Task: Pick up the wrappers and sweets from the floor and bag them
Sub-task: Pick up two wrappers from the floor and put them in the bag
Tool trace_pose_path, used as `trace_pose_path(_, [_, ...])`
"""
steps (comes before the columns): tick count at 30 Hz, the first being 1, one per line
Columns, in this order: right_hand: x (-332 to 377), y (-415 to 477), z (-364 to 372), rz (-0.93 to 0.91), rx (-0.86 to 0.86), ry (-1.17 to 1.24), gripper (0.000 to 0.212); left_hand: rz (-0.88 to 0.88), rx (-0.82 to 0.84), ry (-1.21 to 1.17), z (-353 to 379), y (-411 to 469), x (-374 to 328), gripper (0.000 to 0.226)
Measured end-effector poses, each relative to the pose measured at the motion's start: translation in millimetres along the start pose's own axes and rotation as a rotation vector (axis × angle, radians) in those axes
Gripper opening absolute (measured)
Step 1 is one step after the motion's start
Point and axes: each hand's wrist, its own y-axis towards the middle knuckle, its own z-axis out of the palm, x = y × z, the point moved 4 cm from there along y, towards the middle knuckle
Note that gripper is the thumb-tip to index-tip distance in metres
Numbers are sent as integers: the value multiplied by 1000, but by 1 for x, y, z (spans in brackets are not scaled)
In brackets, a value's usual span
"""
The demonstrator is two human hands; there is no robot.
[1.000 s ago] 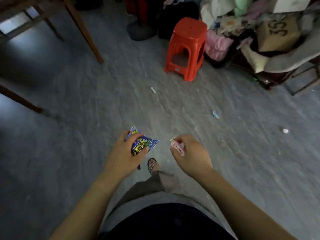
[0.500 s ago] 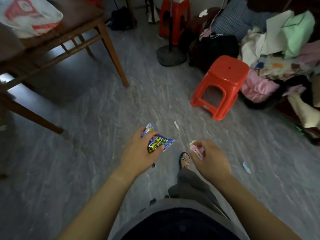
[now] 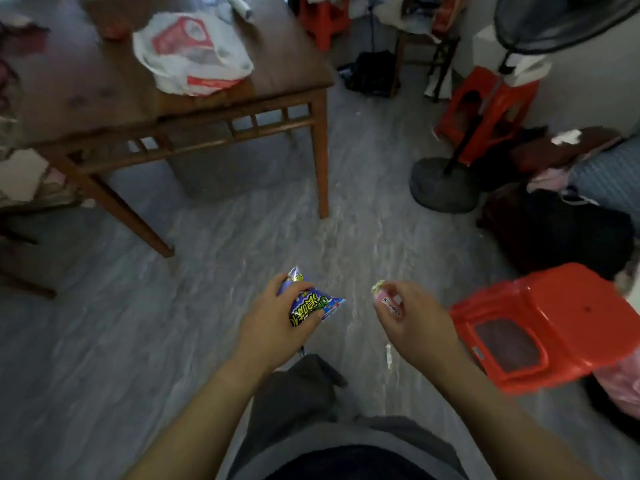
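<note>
My left hand (image 3: 273, 327) grips a blue snack wrapper with green and yellow lettering (image 3: 313, 303), held out over the grey floor. My right hand (image 3: 415, 323) pinches a small pink sweet with a pale twisted end (image 3: 386, 299). Both hands hover side by side in front of my body. A small white wrapper (image 3: 388, 355) lies on the floor below my right wrist. A white and red plastic bag (image 3: 194, 53) rests on top of the wooden table (image 3: 284, 77) ahead to the left.
A red plastic stool (image 3: 554, 323) stands close on the right. A fan's round base (image 3: 443, 185) and more red stools (image 3: 485, 109) stand farther back. Piles of clothes and bags (image 3: 561, 230) line the right side. Grey floor (image 3: 242, 244) lies between me and the table.
The view has swung up and left: the table and its plastic bag have come into full view, the near red stool has slid to the lower right. Both hands keep their holds.
</note>
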Motion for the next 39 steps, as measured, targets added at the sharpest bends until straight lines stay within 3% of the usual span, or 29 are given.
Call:
trace_pose_path(7, [76,184,53,-208,144,36,13,-205,-161,-23,-73,121,75,49])
trace_pose_path(15, [167,368,79,-327,238,71,13,-224,-175,69,-185,280,120,53])
trace_pose_path(22, [198,491,107,-315,264,91,13,-240,-165,58,-227,402,144,48])
trace_pose_path(29, [258,668,116,-458,258,123,15,-235,-342,58,-296,547,172,64])
trace_pose_path(39, [305,798,125,-528,445,112,19,-322,-217,316,-349,687,205,68])
